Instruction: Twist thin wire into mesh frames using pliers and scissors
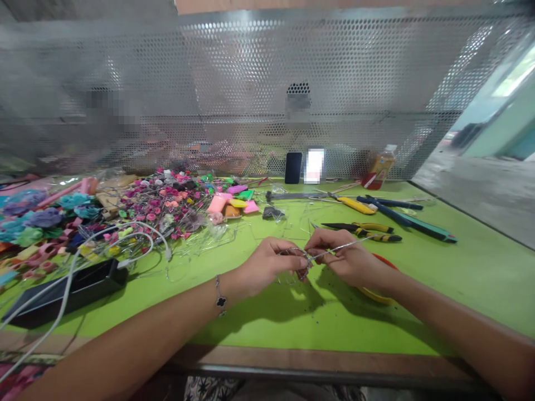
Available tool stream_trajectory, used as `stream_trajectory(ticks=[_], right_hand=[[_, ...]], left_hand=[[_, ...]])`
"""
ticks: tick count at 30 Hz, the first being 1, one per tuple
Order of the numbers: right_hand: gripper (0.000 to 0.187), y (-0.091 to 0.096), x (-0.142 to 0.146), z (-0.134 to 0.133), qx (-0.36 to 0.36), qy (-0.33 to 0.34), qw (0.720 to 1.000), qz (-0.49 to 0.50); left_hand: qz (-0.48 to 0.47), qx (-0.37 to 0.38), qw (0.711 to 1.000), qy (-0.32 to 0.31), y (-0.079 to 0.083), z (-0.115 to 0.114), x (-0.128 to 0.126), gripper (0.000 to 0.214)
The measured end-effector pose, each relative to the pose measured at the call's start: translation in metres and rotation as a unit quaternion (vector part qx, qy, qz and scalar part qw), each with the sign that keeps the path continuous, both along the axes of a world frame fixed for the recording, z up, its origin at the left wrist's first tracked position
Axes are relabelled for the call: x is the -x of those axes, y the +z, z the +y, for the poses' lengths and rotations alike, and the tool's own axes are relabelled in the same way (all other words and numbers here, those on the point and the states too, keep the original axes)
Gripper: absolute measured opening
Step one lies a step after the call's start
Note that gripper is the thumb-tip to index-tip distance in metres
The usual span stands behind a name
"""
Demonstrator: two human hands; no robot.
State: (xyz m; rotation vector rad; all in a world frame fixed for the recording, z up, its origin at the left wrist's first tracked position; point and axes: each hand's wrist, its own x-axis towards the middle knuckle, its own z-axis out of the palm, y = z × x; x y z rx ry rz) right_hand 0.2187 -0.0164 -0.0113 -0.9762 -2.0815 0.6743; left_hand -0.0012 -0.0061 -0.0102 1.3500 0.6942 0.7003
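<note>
Right in front of you, at 12 o'clock, stands a big gray metal sheet (267, 72) full of small round holes. Its shiny spots catch the light. Behind the holes you can see blurry colors, but they are too fuzzy to tell what they are. Above it is a peach strip (246, 5). At 2 o'clock there is a pale green wall (497, 125) with a bright opening (516, 78) high up, and soft daylight glows there. At 3 o'clock lies a gray floor (489, 189). Under your arms, at 6 o'clock, the green tabletop (472, 278) ends in a brown wooden edge (317, 361).
</note>
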Motion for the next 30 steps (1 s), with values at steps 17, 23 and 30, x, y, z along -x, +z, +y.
stream_trajectory(ticks=[17, 23, 30], right_hand=[[0.019, -0.013, -0.007, 0.020, -0.093, -0.132, 0.986, -0.049], [0.026, -0.002, -0.011, 0.005, 0.076, -0.112, 0.987, 0.082], [0.052, 0.002, 0.015, -0.010, 0.348, 0.009, 0.897, 0.272]], left_hand=[[0.017, -0.014, 0.995, 0.094, -0.005, 0.008, -0.002, 0.027], [0.043, -0.046, 0.989, 0.135, -0.007, 0.009, -0.002, 0.024], [0.074, -0.084, 0.989, 0.096, -0.013, 0.005, -0.005, 0.026]])
